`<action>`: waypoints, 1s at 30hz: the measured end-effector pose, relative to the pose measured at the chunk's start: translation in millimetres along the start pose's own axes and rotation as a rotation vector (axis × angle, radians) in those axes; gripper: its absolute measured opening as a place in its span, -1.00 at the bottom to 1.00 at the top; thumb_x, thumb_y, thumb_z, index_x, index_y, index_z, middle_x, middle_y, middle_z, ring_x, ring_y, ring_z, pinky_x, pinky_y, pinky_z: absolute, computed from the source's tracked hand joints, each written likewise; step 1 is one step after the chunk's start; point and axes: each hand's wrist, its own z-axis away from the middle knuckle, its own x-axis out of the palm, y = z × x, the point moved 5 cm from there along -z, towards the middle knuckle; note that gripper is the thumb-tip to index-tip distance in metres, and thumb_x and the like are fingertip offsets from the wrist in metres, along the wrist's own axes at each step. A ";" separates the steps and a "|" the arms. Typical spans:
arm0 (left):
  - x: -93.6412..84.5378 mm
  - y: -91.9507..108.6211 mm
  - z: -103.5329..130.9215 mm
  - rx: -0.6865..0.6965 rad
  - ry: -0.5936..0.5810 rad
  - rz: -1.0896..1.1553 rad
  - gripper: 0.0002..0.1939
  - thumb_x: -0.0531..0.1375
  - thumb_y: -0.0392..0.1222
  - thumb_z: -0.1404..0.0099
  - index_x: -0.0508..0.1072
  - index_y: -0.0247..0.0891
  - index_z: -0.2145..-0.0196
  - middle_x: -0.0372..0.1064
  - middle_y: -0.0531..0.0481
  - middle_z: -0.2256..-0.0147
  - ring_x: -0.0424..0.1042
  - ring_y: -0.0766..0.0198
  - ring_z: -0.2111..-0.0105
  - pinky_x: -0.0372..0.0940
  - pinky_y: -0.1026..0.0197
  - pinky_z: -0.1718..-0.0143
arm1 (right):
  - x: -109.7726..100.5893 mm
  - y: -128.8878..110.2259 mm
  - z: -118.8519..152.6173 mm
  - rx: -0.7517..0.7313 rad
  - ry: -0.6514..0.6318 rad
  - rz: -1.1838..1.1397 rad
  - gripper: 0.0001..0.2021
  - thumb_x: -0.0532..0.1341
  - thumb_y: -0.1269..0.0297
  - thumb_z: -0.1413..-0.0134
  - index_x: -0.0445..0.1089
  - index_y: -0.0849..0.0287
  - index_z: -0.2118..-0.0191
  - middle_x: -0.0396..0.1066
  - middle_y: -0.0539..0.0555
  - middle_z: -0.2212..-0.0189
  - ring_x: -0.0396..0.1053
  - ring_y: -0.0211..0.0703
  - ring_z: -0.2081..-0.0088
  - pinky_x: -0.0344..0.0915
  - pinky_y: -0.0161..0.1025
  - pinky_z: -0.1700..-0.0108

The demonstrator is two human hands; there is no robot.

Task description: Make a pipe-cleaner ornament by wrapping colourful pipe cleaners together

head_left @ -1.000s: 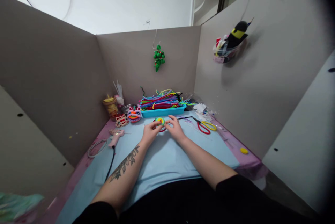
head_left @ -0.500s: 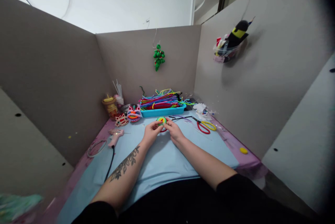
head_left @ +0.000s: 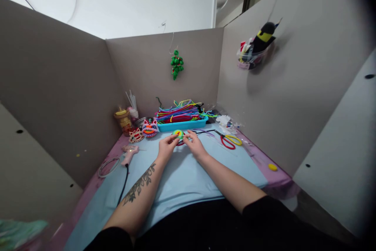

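A small round piece, green at the rim with yellow and a red mark in the middle, is held up over the blue table cover. It looks made of fuzzy pipe cleaner. My left hand pinches its left edge between thumb and fingers. At its right edge, the thumb and fingertips of my right hand close on the green rim. Below it a bit of red shows between the hands; what it belongs to is hard to make out. Red-and-yellow-handled scissors lie to the right of my right hand.
Behind the hands stands a blue tray of colourful pipe cleaners. A pink glue gun with its cord lies left, near two lion-like figures. A yellow disc rests at the right edge. Grey partitions surround the table.
The round piece has tilted and shifted slightly left, showing more of its face. My right fingers have slid towards its edge and spread a little; my left hand still pinches it.
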 end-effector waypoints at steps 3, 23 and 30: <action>-6.2 0.9 -2.3 -0.027 0.066 0.042 -0.66 0.30 -0.10 0.00 0.55 -0.34 0.25 0.50 -0.05 0.42 0.40 0.28 0.48 0.31 0.25 0.43 | -12.2 -11.5 1.9 -0.133 0.115 0.098 -0.82 0.17 0.21 0.00 0.39 0.12 0.26 0.31 0.17 0.12 0.24 -0.03 0.00 0.16 -0.07 -0.06; 2.6 -4.0 -0.6 -0.049 0.002 -0.013 -0.74 0.29 -0.14 0.00 0.56 -0.35 0.35 0.52 -0.14 0.38 0.48 0.14 0.36 0.35 0.17 0.30 | -17.6 -23.1 -3.5 -0.275 -0.010 0.131 -0.88 0.08 0.37 0.00 0.34 0.14 0.46 0.31 0.04 0.45 0.27 -0.16 0.34 0.21 -0.23 0.25; 5.8 -1.9 1.1 -0.047 -0.039 -0.003 -0.75 0.28 -0.14 0.00 0.56 -0.35 0.36 0.52 -0.12 0.42 0.47 0.19 0.43 0.35 0.20 0.35 | -3.8 4.1 -8.2 0.116 -0.052 -0.352 -0.89 0.18 0.22 0.13 0.28 0.14 0.47 0.32 -0.05 0.58 0.30 -0.23 0.51 0.25 -0.26 0.39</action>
